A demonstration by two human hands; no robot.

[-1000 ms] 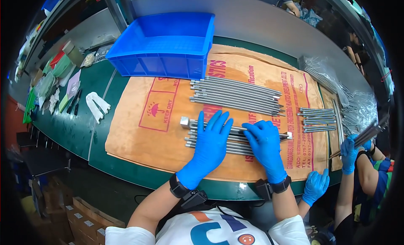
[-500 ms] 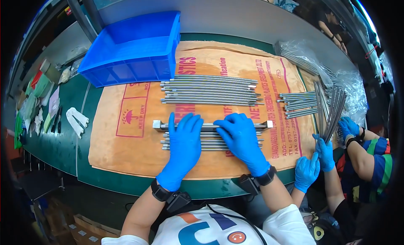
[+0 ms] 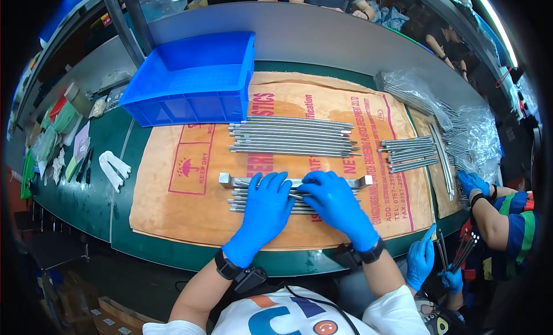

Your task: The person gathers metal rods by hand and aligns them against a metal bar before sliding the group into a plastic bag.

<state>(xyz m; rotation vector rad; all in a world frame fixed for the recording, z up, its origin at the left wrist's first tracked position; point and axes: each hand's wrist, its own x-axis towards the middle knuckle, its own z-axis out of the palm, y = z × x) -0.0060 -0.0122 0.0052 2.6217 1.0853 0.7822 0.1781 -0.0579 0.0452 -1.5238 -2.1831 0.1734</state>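
- Metal rods [image 3: 300, 208] are lying partly under the 2 hands, on the near side of a green table [image 3: 80, 191].
- Printed brown sacking [image 3: 184, 220] is covering the middle of that table and spreading flat beneath the rods.
- Blue bin [image 3: 190, 107] is standing on the far left, overlapping the sacking's edge.
- Clear plastic [image 3: 481, 139] is covering more rods at the far right.
- Long rods [image 3: 294, 137] are forming a separate row beyond the hands, side by side.
- Metal bar [image 3: 241, 182] with 2 square end blocks is lying along the far side of the near rods, its middle passing beneath the fingers.
- Left hand [image 3: 266, 205], gloved in blue, is laying its fingers across the bar, narrowly spaced; I cannot tell whether they are gripping anything.
- Right hand [image 3: 334, 200], also gloved, is curling its fingers over the bar near the left fingertips; its hold is hidden too.
- Shorter rods [image 3: 409, 153] are lying grouped at the sacking's right side.
- Co-worker's gloved hand [image 3: 452, 281] is holding some tilted rods [image 3: 464, 251] at lower right.
- White cloth piece [image 3: 109, 160] is lying left of the sacking.
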